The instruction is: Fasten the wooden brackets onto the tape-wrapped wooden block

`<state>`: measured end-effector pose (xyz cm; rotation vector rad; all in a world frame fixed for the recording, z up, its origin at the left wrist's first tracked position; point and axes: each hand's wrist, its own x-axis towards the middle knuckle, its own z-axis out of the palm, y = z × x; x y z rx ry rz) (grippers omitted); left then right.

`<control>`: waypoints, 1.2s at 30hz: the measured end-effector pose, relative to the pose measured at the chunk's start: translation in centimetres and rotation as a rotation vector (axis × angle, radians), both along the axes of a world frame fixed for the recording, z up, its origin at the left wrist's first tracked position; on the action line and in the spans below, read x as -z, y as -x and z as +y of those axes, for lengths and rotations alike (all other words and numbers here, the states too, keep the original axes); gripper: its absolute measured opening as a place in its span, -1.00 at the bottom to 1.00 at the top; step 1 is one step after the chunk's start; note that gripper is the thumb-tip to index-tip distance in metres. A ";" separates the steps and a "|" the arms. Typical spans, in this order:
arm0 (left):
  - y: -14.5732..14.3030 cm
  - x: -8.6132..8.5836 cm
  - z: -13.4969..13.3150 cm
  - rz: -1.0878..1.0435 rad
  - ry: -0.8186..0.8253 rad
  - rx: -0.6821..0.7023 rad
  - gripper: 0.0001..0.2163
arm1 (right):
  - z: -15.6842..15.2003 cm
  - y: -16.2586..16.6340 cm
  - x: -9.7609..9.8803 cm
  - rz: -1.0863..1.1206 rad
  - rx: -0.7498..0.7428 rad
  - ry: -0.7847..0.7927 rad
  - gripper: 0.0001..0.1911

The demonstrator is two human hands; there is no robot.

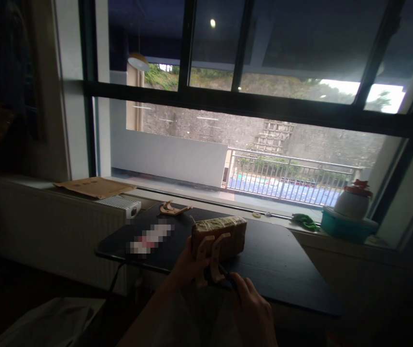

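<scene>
A brown, brick-shaped block with a pale, taped-looking top is tilted above the near part of the black table. Two light wooden curved hooks, the left one and the right one, stand against its near face. My left hand is closed around the block's left end, its thumb across the left hook. In my right hand is a dark-handled tool, its thin end pointing at the lower part of the right hook. The tool's tip is too dark to make out.
More curved wooden pieces lie at the back left of the black table. A blurred-out flat item is at left. Along the sill are a brown envelope, a green cloth and a teal box under a white jar.
</scene>
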<state>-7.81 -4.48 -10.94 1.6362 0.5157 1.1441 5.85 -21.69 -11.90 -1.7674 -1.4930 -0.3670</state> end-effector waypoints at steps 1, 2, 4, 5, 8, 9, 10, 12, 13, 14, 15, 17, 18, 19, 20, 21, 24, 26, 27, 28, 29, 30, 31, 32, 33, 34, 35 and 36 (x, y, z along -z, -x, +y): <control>0.0 0.1 0.0 0.000 -0.003 -0.002 -0.38 | 0.0 0.0 0.0 0.000 -0.013 0.004 -0.64; 0.0 0.1 0.1 0.001 -0.007 -0.005 -0.38 | 0.1 0.1 0.0 0.020 -0.024 0.010 -0.65; 0.0 0.2 0.1 0.013 -0.013 -0.011 -0.38 | 0.2 0.1 0.0 0.100 -0.042 0.020 -0.66; 0.0 0.1 0.1 0.018 -0.014 -0.013 -0.37 | 0.2 0.1 0.1 0.153 -0.049 0.027 -0.66; 0.0 0.0 0.0 0.025 -0.021 -0.024 -0.35 | 0.3 0.1 0.1 0.309 -0.075 0.065 -0.66; 0.0 -0.1 0.0 0.025 -0.022 -0.029 -0.34 | 0.3 0.1 0.0 0.346 -0.078 0.083 -0.65; 0.0 -0.2 0.0 0.024 -0.023 -0.033 -0.34 | 0.3 0.2 -0.1 0.370 -0.074 0.102 -0.65; 0.0 -0.3 0.0 0.020 -0.021 -0.036 -0.33 | 0.2 0.3 -0.2 0.375 -0.052 0.136 -0.65; 0.0 -0.3 -0.1 0.014 -0.018 -0.031 -0.34 | 0.2 0.3 -0.3 0.359 -0.033 0.139 -0.65; 0.1 -0.3 -0.1 0.009 -0.013 -0.020 -0.34 | 0.1 0.3 -0.4 0.330 -0.017 0.132 -0.64; 0.1 -0.3 -0.1 0.005 -0.009 -0.007 -0.35 | 0.1 0.3 -0.4 0.289 -0.007 0.113 -0.63; 0.1 -0.3 -0.1 0.003 -0.007 0.004 -0.36 | -0.1 0.2 -0.5 0.183 -0.011 0.059 -0.63; 0.1 -0.2 -0.1 0.006 -0.009 0.002 -0.37 | -0.2 0.1 -0.5 0.130 -0.025 0.034 -0.63; 0.1 -0.1 0.0 0.009 -0.014 -0.004 -0.37 | -0.3 0.1 -0.5 0.087 -0.042 0.017 -0.64; 0.1 0.0 0.0 0.011 -0.020 -0.013 -0.37 | -0.3 0.0 -0.6 0.060 -0.057 0.006 -0.65; 0.0 0.1 0.1 0.010 -0.025 -0.020 -0.37 | -0.3 0.0 -0.5 0.053 -0.068 0.001 -0.65; -0.1 0.4 0.3 0.006 -0.029 -0.030 -0.35 | -0.1 -0.1 -0.4 0.124 -0.083 0.011 -0.66; -0.1 0.5 0.3 0.003 -0.029 -0.032 -0.34 | 0.0 -0.1 -0.2 0.213 -0.091 0.033 -0.66; -0.1 0.4 0.3 0.003 -0.028 -0.030 -0.34 | 0.1 0.0 -0.2 0.255 -0.094 0.045 -0.66; -0.1 0.4 0.3 0.006 -0.026 -0.029 -0.34 | 0.2 0.0 -0.2 0.289 -0.097 0.059 -0.65; -0.1 0.3 0.3 0.009 -0.023 -0.028 -0.33 | 0.2 0.0 -0.3 0.312 -0.097 0.073 -0.65; -0.1 0.2 0.2 0.012 -0.021 -0.026 -0.33 | 0.2 0.1 -0.4 0.323 -0.093 0.087 -0.64; 0.0 0.1 0.2 0.013 -0.022 -0.023 -0.33 | 0.2 0.1 -0.5 0.321 -0.085 0.100 -0.65; 0.0 0.1 0.1 0.011 -0.024 -0.020 -0.34 | 0.1 0.1 -0.6 0.306 -0.070 0.105 -0.66; 0.0 0.1 0.1 0.008 -0.027 -0.016 -0.35 | 0.1 0.2 -0.7 0.277 -0.052 0.100 -0.66; 0.0 0.1 0.1 0.003 -0.029 -0.010 -0.36 | 0.0 0.1 -0.8 0.233 -0.032 0.084 -0.66; 0.0 0.1 0.1 -0.001 -0.028 -0.002 -0.37 | 0.0 0.1 -0.9 0.178 -0.015 0.063 -0.65; 0.0 0.1 0.1 -0.004 -0.026 0.003 -0.38 | -0.1 0.1 -1.0 0.118 -0.004 0.041 -0.64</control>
